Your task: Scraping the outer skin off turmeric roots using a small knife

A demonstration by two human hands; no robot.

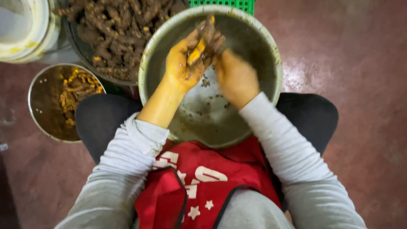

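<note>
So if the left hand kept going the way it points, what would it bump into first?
Probably the muddy root piece with the yellow peeled patch that the yellow-stained left hand already grips; past it, the round metal bowl's far rim, though depth is unclear.

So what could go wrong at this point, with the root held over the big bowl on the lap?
1. The large metal bowl rests on the person's knees, not on the floor; a shift of the legs could tip it.
2. Both hands, left hand and right hand, grip one muddy root; the wet, stained fingers could slip and drop it.
3. The right hand is blurred, so any blade in it is hidden; a slip might nick the left fingers.
</note>
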